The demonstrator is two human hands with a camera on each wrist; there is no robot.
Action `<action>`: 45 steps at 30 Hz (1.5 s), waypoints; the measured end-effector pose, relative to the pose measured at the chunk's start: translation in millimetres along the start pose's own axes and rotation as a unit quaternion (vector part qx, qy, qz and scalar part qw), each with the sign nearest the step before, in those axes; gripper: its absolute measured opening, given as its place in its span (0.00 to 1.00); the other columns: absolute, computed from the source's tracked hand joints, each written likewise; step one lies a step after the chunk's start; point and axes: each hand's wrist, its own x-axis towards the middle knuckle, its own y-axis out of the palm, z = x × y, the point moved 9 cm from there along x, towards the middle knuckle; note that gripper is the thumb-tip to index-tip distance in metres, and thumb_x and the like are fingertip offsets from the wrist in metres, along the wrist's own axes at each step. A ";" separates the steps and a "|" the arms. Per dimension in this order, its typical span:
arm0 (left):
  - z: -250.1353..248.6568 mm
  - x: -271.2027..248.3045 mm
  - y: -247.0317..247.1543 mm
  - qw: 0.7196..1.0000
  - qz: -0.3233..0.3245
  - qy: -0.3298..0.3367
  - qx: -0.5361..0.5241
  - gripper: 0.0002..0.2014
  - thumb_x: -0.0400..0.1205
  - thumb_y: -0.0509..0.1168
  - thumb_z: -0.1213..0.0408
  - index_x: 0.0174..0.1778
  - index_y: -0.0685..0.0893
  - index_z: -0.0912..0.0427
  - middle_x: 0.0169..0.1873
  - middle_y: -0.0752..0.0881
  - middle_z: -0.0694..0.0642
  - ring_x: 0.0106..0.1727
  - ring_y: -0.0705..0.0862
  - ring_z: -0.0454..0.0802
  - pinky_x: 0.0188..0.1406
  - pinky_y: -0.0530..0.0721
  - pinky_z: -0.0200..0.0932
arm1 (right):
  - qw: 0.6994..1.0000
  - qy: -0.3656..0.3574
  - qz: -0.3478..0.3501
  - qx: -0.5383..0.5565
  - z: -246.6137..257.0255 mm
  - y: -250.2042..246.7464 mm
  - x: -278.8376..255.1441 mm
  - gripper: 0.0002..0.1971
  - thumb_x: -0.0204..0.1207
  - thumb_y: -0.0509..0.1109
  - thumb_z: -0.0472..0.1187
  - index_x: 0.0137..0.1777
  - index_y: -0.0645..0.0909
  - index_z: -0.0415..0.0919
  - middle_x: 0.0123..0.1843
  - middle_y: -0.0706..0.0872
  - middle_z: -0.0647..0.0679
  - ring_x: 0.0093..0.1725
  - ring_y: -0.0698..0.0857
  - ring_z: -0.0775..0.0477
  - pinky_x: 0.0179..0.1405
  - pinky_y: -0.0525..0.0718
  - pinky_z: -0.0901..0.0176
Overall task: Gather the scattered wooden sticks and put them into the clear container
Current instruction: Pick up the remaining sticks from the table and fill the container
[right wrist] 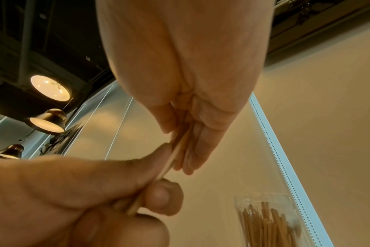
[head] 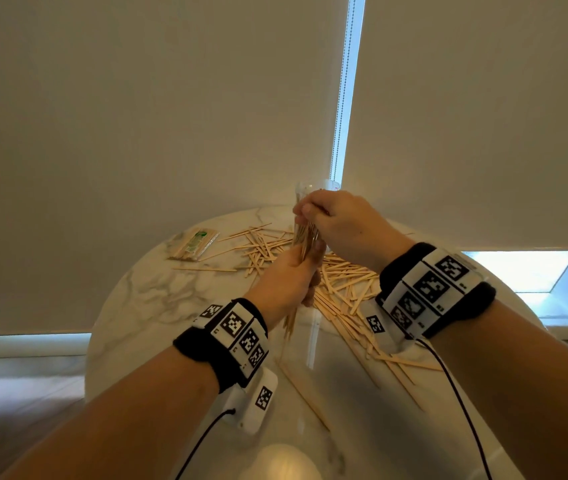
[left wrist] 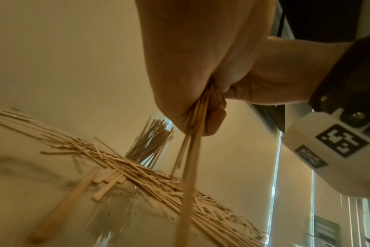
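Above the counter (head: 144,299), both hands (head: 289,282) (head: 338,223) pinch one bunch of sticks (head: 305,237); the far jar (left wrist: 152,142) holds more sticks.

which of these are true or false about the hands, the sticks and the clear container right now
1. The left hand grips a bundle of sticks. True.
2. The clear container is empty. False: it already holds sticks.
3. The right hand rests flat on the table. False: it holds the bundle's upper end.
4. Many scattered sticks lie on the table. True.
5. The container lies on its side. False: it stands upright.
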 end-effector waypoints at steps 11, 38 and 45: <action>-6.2 4.4 -100.4 0.972 -0.208 -0.055 0.096 0.15 0.85 0.68 0.48 0.45 0.80 0.58 0.31 0.76 0.53 0.22 0.69 0.46 0.20 0.69 0.40 | 0.958 0.107 0.201 -0.177 -30.7 77.0 -70.3 0.19 0.81 0.70 0.59 0.55 0.85 0.42 0.46 0.88 0.50 0.47 0.86 0.49 0.43 0.82 0.59; 54.2 18.8 -41.5 0.791 0.000 -0.198 0.580 0.16 0.89 0.61 0.56 0.65 0.83 0.63 0.63 0.85 0.61 0.64 0.85 0.57 0.59 0.82 0.45 | 0.899 0.116 0.232 -0.353 -86.8 102.7 -35.1 0.13 0.83 0.67 0.40 0.63 0.84 0.36 0.58 0.87 0.42 0.58 0.86 0.42 0.54 0.85 0.54; 61.6 10.7 -65.4 0.907 -0.067 -0.231 0.346 0.10 0.85 0.61 0.62 0.42 0.82 0.62 0.34 0.88 0.55 0.34 0.84 0.51 0.35 0.84 0.43 | 0.910 0.165 0.216 -0.313 -102.7 93.5 -41.0 0.11 0.82 0.68 0.42 0.60 0.84 0.38 0.47 0.82 0.46 0.47 0.82 0.45 0.45 0.81 0.57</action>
